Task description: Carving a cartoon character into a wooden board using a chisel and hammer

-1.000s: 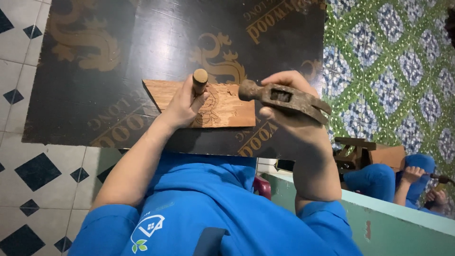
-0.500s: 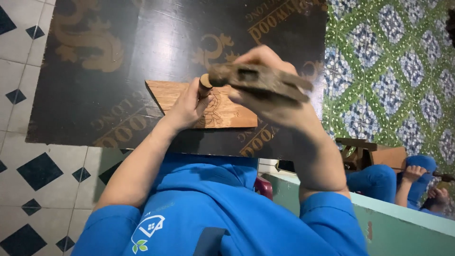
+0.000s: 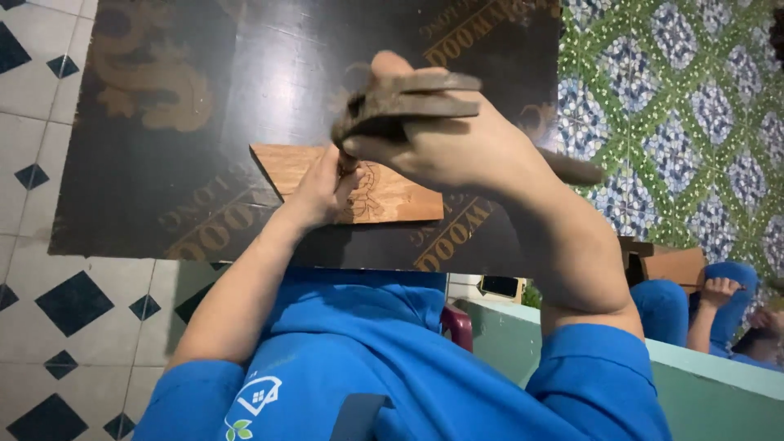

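Over the carved wooden plaque (image 3: 384, 192), right hand (image 3: 441, 143) grips a worn hammer (image 3: 408, 96); left hand (image 3: 322, 192) seemingly pinches a chisel.

The left hand (image 3: 322, 189) lies curled at nine o'clock with its forearm bare, while the right hand (image 3: 445, 135), fist clenched, hangs raised at three o'clock.

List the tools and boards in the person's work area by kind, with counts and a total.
Hammer, held in the right hand: 1
Small brown carved wooden piece, under the left hand: 1
Large dark board beneath it: 1
Total: 3
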